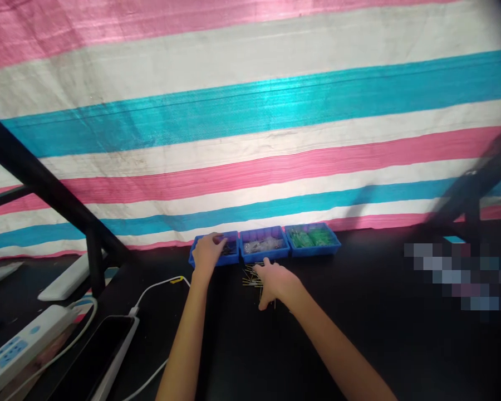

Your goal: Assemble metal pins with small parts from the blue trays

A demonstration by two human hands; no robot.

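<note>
My left hand (pixel 207 253) is over the left blue bin (pixel 232 260), its fingers curled and their tips drawn close together. Whatever may be between those fingertips is too small to make out. Small dark pieces (pixel 230 247) lie in that bin beside the hand. My right hand (pixel 279 281) is open over a loose pile of thin, brass-coloured, pin-like pieces (pixel 251 277) on the black table, thumb spread away from the fingers. The hand covers part of the pile, and I cannot tell whether its fingertips touch the pieces.
The middle blue bin (pixel 265 257) contains clear plastic pieces; the right blue bin (pixel 317 252) contains green packets. At left are a phone-like device (pixel 104 351) with a white cable (pixel 154 285), a power strip (pixel 25 340) and a black metal frame (pixel 45 167). Behind hangs a striped tarp (pixel 250 122).
</note>
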